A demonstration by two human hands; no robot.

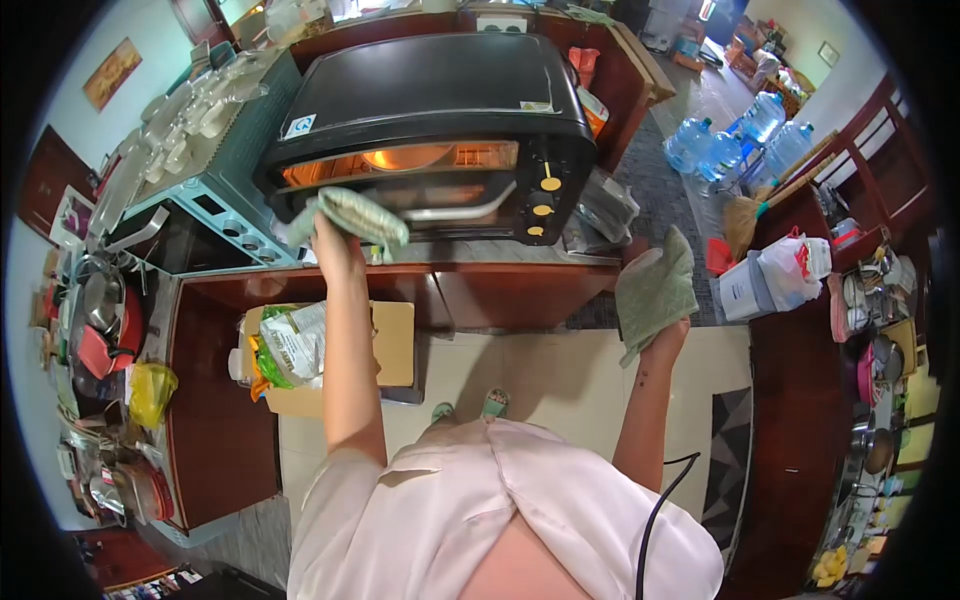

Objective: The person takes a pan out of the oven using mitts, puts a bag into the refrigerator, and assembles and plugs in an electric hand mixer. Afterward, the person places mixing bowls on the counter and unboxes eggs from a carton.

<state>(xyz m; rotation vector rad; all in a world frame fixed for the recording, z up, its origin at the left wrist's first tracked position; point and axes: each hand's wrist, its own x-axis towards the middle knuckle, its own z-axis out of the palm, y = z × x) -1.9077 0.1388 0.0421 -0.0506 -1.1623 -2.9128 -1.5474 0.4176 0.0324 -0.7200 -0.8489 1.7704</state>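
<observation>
My left hand (338, 246) is closed on a folded green cloth (365, 218), which lies against the left end of the door handle (470, 210) of a black countertop oven (430, 85). Orange light glows inside the oven, and a rounded pan-like thing (408, 157) shows on the rack. Whether the door is fully closed or slightly ajar I cannot tell. Off to the right of the oven, my right hand (668, 342) grips a second green cloth (655, 290) from below, holding it up in the air. Its fingers are mostly behind the cloth.
Left of the oven stands a light-blue oven (215, 215) with plastic containers on top. Below the counter, a cardboard box (395, 345) holds packets. Large water bottles (720, 155), a broom (742, 222) and a bucket (745, 285) stand at right. A black cable (655, 520) hangs near my right side.
</observation>
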